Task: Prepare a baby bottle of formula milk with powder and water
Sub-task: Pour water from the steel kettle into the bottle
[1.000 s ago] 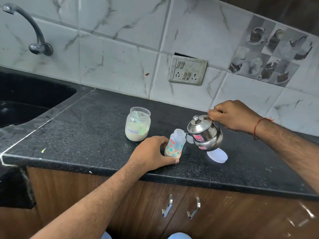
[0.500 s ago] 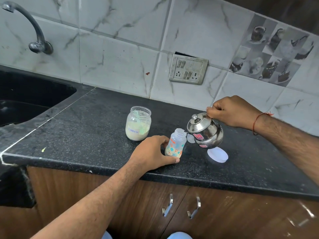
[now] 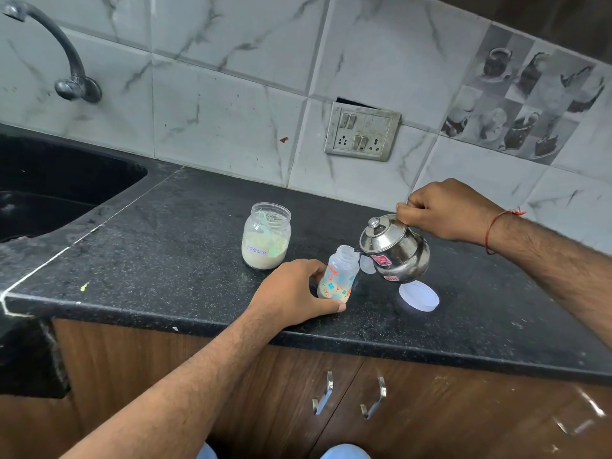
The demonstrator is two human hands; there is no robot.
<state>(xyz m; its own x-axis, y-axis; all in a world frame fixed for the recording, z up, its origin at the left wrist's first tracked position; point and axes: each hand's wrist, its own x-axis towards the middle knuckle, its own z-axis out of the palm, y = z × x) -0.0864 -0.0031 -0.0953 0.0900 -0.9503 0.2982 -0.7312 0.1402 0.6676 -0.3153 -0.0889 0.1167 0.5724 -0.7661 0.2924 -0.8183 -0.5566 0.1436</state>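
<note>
Pouring stage, judging by pose: right hand grips handle of steel kettle, tilted, spout at mouth of baby bottle. Left hand wraps bottle's base, steadying it upright near front edge of counter. Stream not visible; water level hard to tell. Formula jar open just left of bottle, green scoop inside. White lid flat beneath kettle. Powder, capping, shaking likely left.
</note>
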